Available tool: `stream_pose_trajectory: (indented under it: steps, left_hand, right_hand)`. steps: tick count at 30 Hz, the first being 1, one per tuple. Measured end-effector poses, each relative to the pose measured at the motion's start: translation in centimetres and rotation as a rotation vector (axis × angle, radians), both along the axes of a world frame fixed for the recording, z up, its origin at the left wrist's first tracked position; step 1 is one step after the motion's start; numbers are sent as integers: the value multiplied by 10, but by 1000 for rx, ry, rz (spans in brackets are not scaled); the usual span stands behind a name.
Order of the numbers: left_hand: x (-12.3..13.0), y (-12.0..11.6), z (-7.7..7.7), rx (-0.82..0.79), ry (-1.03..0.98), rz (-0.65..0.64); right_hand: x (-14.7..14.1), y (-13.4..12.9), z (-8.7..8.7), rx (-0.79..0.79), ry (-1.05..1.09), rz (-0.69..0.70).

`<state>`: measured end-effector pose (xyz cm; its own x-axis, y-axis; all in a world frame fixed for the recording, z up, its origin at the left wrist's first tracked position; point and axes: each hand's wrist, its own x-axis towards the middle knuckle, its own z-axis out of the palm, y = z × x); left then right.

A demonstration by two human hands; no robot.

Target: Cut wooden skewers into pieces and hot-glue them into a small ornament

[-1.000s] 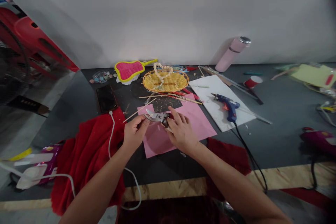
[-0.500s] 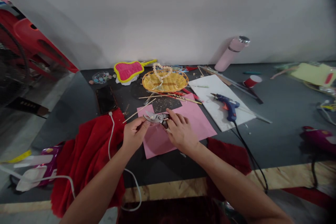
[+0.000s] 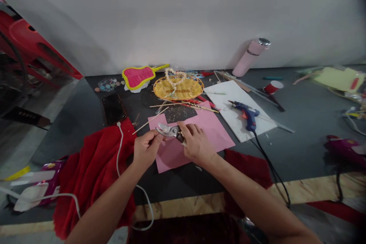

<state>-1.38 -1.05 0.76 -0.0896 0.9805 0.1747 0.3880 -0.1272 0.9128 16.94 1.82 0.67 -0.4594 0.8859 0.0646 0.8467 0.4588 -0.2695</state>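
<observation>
1. Two red cloths, one at left (image 3: 94, 171) and one at right (image 3: 250, 167), lie at the front of the desk (image 3: 203, 183), with bare dark surface between them behind its pale front edge.
2. One left hand (image 3: 146, 148) reaches inward, its grip pressed together at the blade tips; whether it pinches a small piece, I cannot tell.
3. One right hand (image 3: 198, 145), palm down, has its grip closed around the handles of one pair of pruning shears (image 3: 170, 131), blades parted, above pink paper (image 3: 206, 127).
4. One phone (image 3: 113, 109) lies beyond the left cloth.
5. One glue gun (image 3: 248, 115) rests on one white board (image 3: 228, 101); open desk spreads to their right.
6. One wicker basket (image 3: 185, 90) and one pink flask (image 3: 248, 59) stand near the wall.
</observation>
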Motion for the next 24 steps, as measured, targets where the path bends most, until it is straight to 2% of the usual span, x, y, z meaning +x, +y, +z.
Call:
stream_pose_trajectory:
  steps: [8,13,16,20,24]
  left_hand:
    - [0,1,-1,-25,-24,5]
    - [0,2,1,-61,-92,-57]
    - [-1,4,-2,-134,-224,-112]
    - [-5,6,-8,-318,-487,-192]
    - [-8,8,-7,-429,-651,-240]
  right_hand:
    - [2,2,0,-11,-67,-7]
    - [7,6,1,7,-53,24]
    - [10,8,1,20,-18,72]
    - [12,9,0,18,8,120]
    - [10,8,-2,11,15,119]
